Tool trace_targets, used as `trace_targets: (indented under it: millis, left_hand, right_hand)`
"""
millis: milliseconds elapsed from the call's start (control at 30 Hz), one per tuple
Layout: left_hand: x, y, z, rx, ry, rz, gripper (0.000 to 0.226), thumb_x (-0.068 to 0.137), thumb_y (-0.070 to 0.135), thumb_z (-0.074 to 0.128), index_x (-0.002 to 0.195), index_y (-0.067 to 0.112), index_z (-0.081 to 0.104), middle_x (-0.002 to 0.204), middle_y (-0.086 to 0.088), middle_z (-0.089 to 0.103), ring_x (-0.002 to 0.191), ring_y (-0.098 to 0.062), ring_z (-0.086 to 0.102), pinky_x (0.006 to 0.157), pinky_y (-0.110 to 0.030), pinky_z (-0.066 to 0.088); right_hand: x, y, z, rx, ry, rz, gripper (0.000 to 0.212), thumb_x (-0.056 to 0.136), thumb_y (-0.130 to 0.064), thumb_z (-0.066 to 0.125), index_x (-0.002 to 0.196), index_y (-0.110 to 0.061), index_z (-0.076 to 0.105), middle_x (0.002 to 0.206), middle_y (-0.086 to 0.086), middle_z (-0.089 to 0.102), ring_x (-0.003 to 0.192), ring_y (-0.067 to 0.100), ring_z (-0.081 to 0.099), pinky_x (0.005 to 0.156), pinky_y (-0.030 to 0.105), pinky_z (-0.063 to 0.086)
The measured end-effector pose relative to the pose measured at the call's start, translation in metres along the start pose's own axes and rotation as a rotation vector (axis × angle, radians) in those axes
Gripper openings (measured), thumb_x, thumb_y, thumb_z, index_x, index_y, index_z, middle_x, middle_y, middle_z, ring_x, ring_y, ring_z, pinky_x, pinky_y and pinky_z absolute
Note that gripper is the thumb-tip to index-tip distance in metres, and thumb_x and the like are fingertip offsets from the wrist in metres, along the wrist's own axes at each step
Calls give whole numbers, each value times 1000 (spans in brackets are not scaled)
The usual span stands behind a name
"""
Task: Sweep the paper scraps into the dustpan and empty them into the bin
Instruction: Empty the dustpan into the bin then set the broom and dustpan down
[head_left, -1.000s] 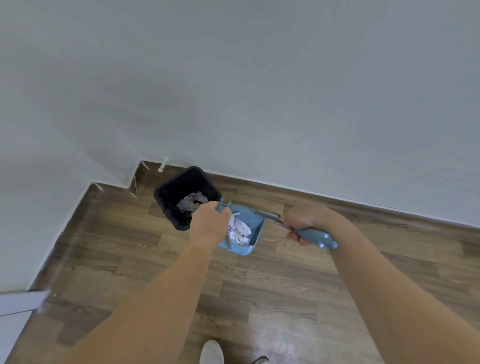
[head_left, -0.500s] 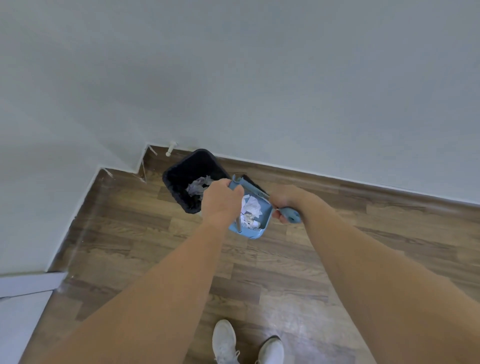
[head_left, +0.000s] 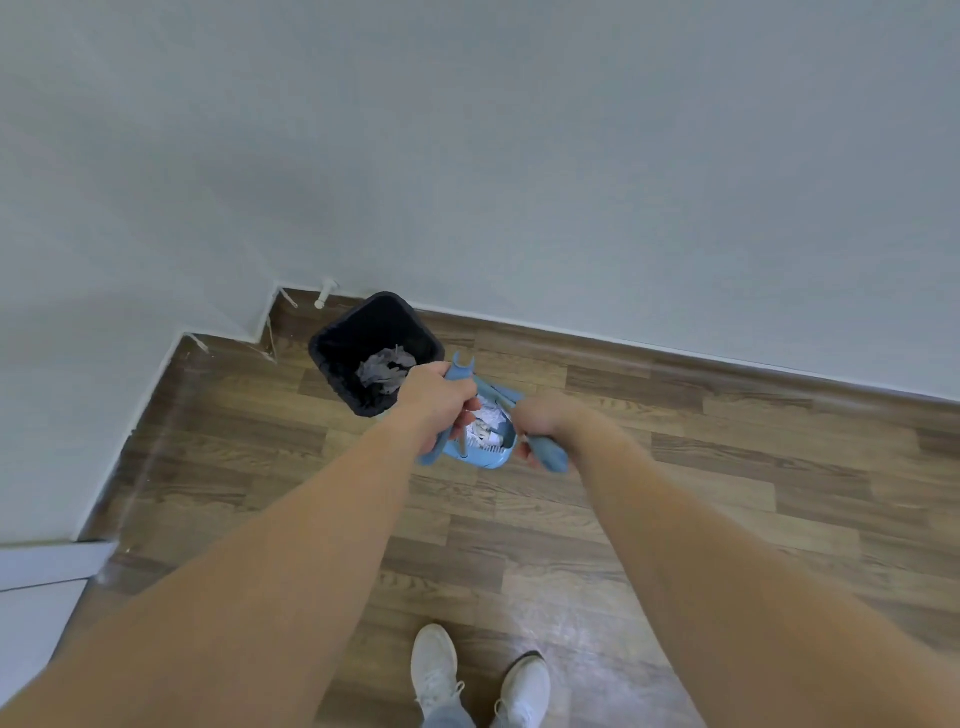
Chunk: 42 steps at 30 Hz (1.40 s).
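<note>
A black bin (head_left: 332, 345) stands on the wood floor near the wall corner, with crumpled paper (head_left: 384, 370) inside. Just right of it I hold a blue dustpan (head_left: 485, 457) above the floor, white paper scraps (head_left: 485, 423) lying in it. My left hand (head_left: 436, 405) is closed around the dustpan's blue handle, right beside the bin's near corner. My right hand (head_left: 540, 421) grips the blue handle of the brush (head_left: 550, 454), whose shaft reaches across the dustpan. The brush's bristles are hidden.
A pale wall (head_left: 519, 156) runs along the back and steps out at the left corner. A white doorstop (head_left: 326, 293) sticks out of the skirting behind the bin. My white shoes (head_left: 478, 675) stand on the floor (head_left: 675, 519) below. A white panel (head_left: 41, 582) sits at lower left.
Both hands have come closer together over the dustpan. The brush handle swung in from the right towards my body, and my shoes came into view.
</note>
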<state>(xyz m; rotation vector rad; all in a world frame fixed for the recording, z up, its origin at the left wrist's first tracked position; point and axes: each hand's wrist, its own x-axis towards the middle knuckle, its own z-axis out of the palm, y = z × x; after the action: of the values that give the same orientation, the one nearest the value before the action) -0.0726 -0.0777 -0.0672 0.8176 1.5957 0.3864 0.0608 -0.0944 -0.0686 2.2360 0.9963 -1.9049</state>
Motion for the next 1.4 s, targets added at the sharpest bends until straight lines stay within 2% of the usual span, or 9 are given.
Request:
trace_targets:
  millis: [200,333,433,533,633,800,967,1200,1400]
  left_hand:
    - [-47,28,-5,-22,-60,58,22,91,-3,46,76,11,55,63,-9,51,48,-15,45,49,-27,44]
    - [-87,59,-15,-52,-156,58,20,94,-1,48,83,13,57,67,-6,54,52,-14,49,51,-26,51]
    - [-119,84,-19,-74,-211,36,17,96,1,49,101,14,58,72,-4,58,55,-12,54,55,-28,56]
    - [-150,111,-21,-141,-270,21,22,98,3,47,118,12,53,78,-5,59,63,-13,59,66,-33,55]
    - [-182,141,-21,-210,-287,28,27,99,4,47,125,10,50,83,-9,62,68,-15,63,65,-33,55]
    - [-234,181,-26,-231,-240,94,6,97,7,53,102,4,54,78,-10,63,46,-8,65,47,-22,57]
    - [-274,203,-36,-211,-140,176,8,97,11,54,93,5,56,70,-3,59,55,-8,54,39,-16,49]
    - [-315,222,-66,-76,-58,289,21,96,10,46,77,8,54,60,-1,50,47,-7,42,35,-14,39]
    - [-325,226,-90,54,7,311,21,96,13,50,76,8,54,61,-1,48,42,-5,41,31,-12,35]
  right_hand:
    - [-51,-14,-41,495,-25,51,10,85,-8,38,81,-4,46,74,12,55,27,14,46,32,13,40]
    - [-95,-23,-60,661,-75,12,21,90,-20,42,73,-9,48,45,9,54,22,15,47,29,12,39]
    - [-131,-31,-68,648,-92,-43,23,90,-27,43,73,-12,49,38,6,50,23,13,46,31,11,39]
    - [-169,-46,-81,609,-60,-121,22,90,-28,42,79,-11,51,59,4,48,26,11,46,33,11,40]
    - [-207,-62,-95,580,-27,-174,23,90,-31,43,85,-11,53,64,4,49,30,10,48,36,12,42]
    - [-270,-74,-111,578,24,-244,27,87,-34,46,87,-10,57,61,3,50,38,11,49,37,14,44]
    - [-321,-76,-108,590,11,-322,30,89,-38,46,91,-10,58,61,3,48,41,10,49,37,14,43]
    - [-368,-84,-90,584,-33,-401,29,89,-38,47,89,-11,56,62,3,48,37,9,48,36,14,43]
    - [-382,-102,-77,599,-54,-431,28,90,-38,48,89,-11,55,64,3,47,35,9,48,36,13,44]
